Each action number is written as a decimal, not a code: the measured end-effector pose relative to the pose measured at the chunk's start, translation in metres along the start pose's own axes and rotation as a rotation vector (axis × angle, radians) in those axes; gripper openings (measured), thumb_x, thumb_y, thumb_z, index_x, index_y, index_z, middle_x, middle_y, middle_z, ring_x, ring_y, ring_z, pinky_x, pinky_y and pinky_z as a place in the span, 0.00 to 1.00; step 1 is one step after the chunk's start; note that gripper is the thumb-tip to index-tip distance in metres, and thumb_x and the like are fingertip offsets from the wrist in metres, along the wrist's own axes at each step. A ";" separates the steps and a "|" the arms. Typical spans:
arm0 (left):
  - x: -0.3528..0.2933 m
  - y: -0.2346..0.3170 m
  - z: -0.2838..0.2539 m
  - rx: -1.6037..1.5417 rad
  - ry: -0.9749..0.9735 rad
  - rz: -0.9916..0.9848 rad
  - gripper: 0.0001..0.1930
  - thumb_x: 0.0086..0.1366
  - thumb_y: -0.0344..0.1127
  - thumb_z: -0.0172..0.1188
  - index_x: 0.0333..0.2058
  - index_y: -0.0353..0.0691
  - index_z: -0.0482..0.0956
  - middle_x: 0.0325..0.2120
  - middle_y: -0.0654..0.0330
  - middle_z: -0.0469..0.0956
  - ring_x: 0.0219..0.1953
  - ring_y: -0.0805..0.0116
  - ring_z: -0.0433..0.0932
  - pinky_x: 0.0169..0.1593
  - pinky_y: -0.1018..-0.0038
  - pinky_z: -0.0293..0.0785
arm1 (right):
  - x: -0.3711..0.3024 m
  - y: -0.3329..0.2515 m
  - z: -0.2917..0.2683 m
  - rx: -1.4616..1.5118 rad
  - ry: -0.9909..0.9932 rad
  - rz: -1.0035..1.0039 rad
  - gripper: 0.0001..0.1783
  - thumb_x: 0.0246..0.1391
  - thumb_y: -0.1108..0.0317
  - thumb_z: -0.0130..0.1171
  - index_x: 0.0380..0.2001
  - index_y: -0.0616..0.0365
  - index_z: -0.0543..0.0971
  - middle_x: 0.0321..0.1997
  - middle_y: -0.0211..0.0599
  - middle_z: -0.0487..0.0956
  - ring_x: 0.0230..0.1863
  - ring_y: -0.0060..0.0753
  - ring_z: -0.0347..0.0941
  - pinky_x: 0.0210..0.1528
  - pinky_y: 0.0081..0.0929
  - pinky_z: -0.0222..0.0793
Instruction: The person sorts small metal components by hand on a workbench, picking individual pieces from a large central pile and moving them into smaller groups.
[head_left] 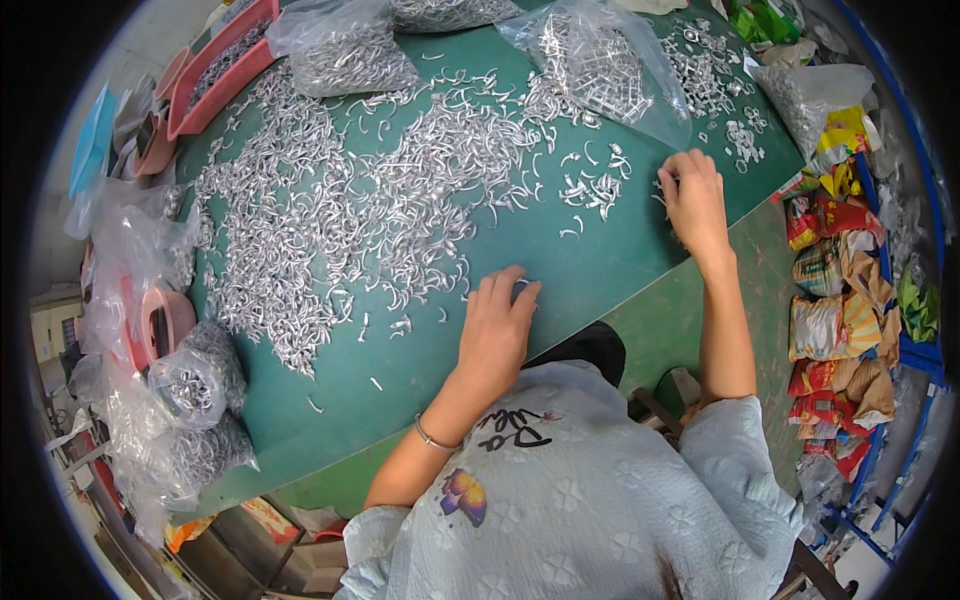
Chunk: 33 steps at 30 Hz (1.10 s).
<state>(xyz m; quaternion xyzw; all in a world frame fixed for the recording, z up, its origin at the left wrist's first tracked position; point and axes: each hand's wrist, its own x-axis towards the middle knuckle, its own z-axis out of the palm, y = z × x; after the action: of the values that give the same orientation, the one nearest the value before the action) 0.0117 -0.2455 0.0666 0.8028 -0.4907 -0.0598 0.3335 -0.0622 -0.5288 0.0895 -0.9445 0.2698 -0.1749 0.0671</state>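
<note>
We look down at a green counter [560, 270] covered with small curved silver pieces [280, 230]. Most of them lie in one broad, loose heap across the middle and left of the counter, thinning to a few strays toward the near edge. To the right of this heap we see a small group [595, 192] of similar pieces, lying apart from it and between the two hands.

The person's left hand [497, 325] is low over the counter, just beside the lower right fringe of the heap, with its fingers bent downward. A glint of metal shows near the fingertips, but we cannot tell whether its grip is clamped on a piece or apart. A thin bracelet [432, 437] circles that wrist.

The right hand [695, 200] is farther out, to the right of the small group and near the counter's right-hand edge. Its fingers curl, with the thumb close to them; the fingertips are partly hidden, so we cannot tell whether this grip holds anything.

Along the far side we find a clear bag of silver parts [600, 60] and, farther left, another filled bag [345, 55] next to a pink bin [215, 75]. More silver parts [700, 70] lie loose at the far right. Beyond the counter's right end, colourful packages [835, 325] line up in a row.
</note>
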 end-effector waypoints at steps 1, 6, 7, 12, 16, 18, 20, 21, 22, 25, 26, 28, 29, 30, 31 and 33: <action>0.000 0.000 -0.001 -0.004 0.018 -0.010 0.15 0.55 0.23 0.60 0.43 0.34 0.76 0.45 0.53 0.71 0.46 0.53 0.70 0.46 0.63 0.67 | 0.005 -0.005 -0.004 0.063 0.031 -0.009 0.06 0.50 0.72 0.61 0.30 0.59 0.75 0.36 0.40 0.75 0.42 0.46 0.69 0.42 0.40 0.63; 0.001 0.001 -0.002 -0.011 0.012 -0.009 0.10 0.56 0.25 0.62 0.38 0.36 0.77 0.37 0.55 0.72 0.39 0.56 0.71 0.40 0.64 0.65 | 0.014 -0.017 0.025 0.012 -0.049 -0.090 0.09 0.50 0.69 0.63 0.33 0.60 0.76 0.37 0.41 0.77 0.44 0.45 0.71 0.45 0.41 0.62; 0.000 0.001 0.000 -0.012 0.010 0.001 0.10 0.56 0.26 0.62 0.38 0.36 0.77 0.36 0.56 0.72 0.38 0.57 0.71 0.39 0.64 0.65 | 0.013 -0.015 0.026 0.085 -0.077 -0.066 0.09 0.50 0.69 0.62 0.34 0.60 0.75 0.37 0.41 0.77 0.44 0.45 0.71 0.45 0.41 0.62; -0.004 0.000 0.001 -0.024 0.021 -0.008 0.09 0.57 0.26 0.62 0.38 0.36 0.77 0.35 0.56 0.72 0.37 0.57 0.71 0.39 0.65 0.64 | 0.015 -0.009 0.022 0.164 -0.156 -0.057 0.08 0.50 0.73 0.60 0.35 0.60 0.74 0.38 0.44 0.77 0.44 0.48 0.71 0.45 0.40 0.62; -0.004 0.005 -0.003 -0.021 0.039 0.000 0.11 0.57 0.26 0.61 0.41 0.35 0.76 0.36 0.55 0.72 0.38 0.56 0.71 0.41 0.65 0.65 | 0.010 -0.014 0.017 0.182 -0.148 -0.062 0.09 0.48 0.78 0.58 0.35 0.61 0.74 0.38 0.45 0.77 0.44 0.49 0.71 0.47 0.40 0.64; -0.005 0.007 -0.004 -0.018 0.038 0.001 0.12 0.58 0.25 0.60 0.42 0.35 0.76 0.37 0.54 0.72 0.39 0.55 0.71 0.42 0.66 0.66 | 0.010 -0.013 0.018 0.206 -0.142 -0.073 0.09 0.47 0.79 0.57 0.35 0.62 0.74 0.38 0.45 0.77 0.44 0.49 0.71 0.47 0.40 0.65; -0.008 0.006 -0.005 -0.012 0.011 -0.010 0.13 0.58 0.23 0.59 0.44 0.34 0.76 0.38 0.53 0.72 0.39 0.54 0.71 0.42 0.65 0.67 | 0.013 -0.011 0.026 0.247 -0.129 -0.111 0.10 0.46 0.80 0.57 0.35 0.64 0.74 0.38 0.45 0.77 0.44 0.50 0.71 0.47 0.41 0.66; -0.009 0.005 -0.004 -0.031 0.005 -0.014 0.13 0.58 0.23 0.58 0.44 0.34 0.75 0.38 0.53 0.72 0.39 0.54 0.71 0.43 0.65 0.67 | 0.013 -0.009 0.026 0.294 -0.130 -0.093 0.10 0.47 0.80 0.57 0.36 0.64 0.74 0.36 0.44 0.76 0.40 0.46 0.71 0.44 0.38 0.67; -0.010 0.005 -0.002 -0.050 -0.001 -0.016 0.13 0.58 0.22 0.57 0.44 0.34 0.75 0.38 0.53 0.72 0.39 0.54 0.71 0.43 0.65 0.67 | 0.012 -0.005 0.026 0.339 -0.131 -0.074 0.11 0.47 0.81 0.56 0.37 0.65 0.73 0.33 0.43 0.75 0.37 0.43 0.71 0.41 0.35 0.67; -0.010 0.003 -0.001 -0.080 0.009 -0.018 0.14 0.57 0.21 0.57 0.43 0.33 0.75 0.38 0.52 0.72 0.39 0.53 0.71 0.43 0.63 0.68 | 0.016 -0.008 0.014 0.446 -0.192 0.078 0.12 0.46 0.82 0.56 0.38 0.67 0.73 0.31 0.43 0.75 0.33 0.41 0.73 0.37 0.34 0.69; -0.010 0.004 0.000 -0.089 0.012 -0.014 0.14 0.57 0.21 0.57 0.43 0.33 0.75 0.38 0.52 0.72 0.39 0.53 0.70 0.44 0.63 0.68 | 0.015 -0.009 0.009 0.474 -0.222 0.151 0.13 0.45 0.82 0.56 0.38 0.68 0.73 0.31 0.44 0.76 0.33 0.43 0.74 0.37 0.35 0.70; -0.009 0.004 0.002 -0.088 0.020 0.009 0.14 0.57 0.20 0.57 0.43 0.33 0.75 0.38 0.53 0.72 0.39 0.53 0.71 0.43 0.63 0.68 | 0.013 -0.006 0.012 0.484 -0.158 0.102 0.15 0.45 0.82 0.56 0.40 0.67 0.74 0.28 0.42 0.76 0.29 0.39 0.73 0.33 0.34 0.69; -0.009 0.003 0.002 -0.085 0.025 0.019 0.14 0.56 0.20 0.57 0.43 0.33 0.75 0.38 0.53 0.72 0.39 0.53 0.71 0.43 0.63 0.68 | 0.012 -0.008 0.012 0.491 -0.136 0.094 0.15 0.45 0.82 0.57 0.40 0.67 0.74 0.28 0.42 0.76 0.29 0.39 0.73 0.34 0.34 0.69; -0.009 0.003 0.002 -0.087 0.023 0.018 0.15 0.56 0.20 0.56 0.43 0.33 0.75 0.38 0.53 0.72 0.39 0.53 0.71 0.43 0.63 0.68 | 0.011 -0.013 0.011 0.498 -0.113 0.086 0.15 0.45 0.82 0.57 0.39 0.67 0.75 0.28 0.41 0.76 0.28 0.38 0.73 0.34 0.34 0.69; -0.009 0.003 0.002 -0.089 0.021 0.017 0.15 0.56 0.20 0.56 0.43 0.34 0.75 0.38 0.53 0.72 0.39 0.53 0.71 0.43 0.63 0.68 | 0.009 -0.017 0.006 0.533 -0.128 0.083 0.14 0.45 0.82 0.57 0.39 0.67 0.75 0.28 0.41 0.76 0.28 0.37 0.73 0.34 0.33 0.69; -0.009 0.002 0.003 -0.092 0.020 0.023 0.15 0.56 0.19 0.56 0.43 0.34 0.76 0.38 0.53 0.72 0.39 0.54 0.71 0.42 0.63 0.68 | 0.001 -0.035 -0.013 0.603 -0.156 0.078 0.13 0.45 0.81 0.57 0.37 0.67 0.76 0.28 0.40 0.76 0.29 0.35 0.73 0.34 0.31 0.69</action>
<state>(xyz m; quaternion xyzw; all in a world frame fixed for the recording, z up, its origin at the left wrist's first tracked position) 0.0040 -0.2402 0.0636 0.7815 -0.4931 -0.0703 0.3756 -0.0493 -0.4999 0.1096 -0.8815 0.2360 -0.1713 0.3714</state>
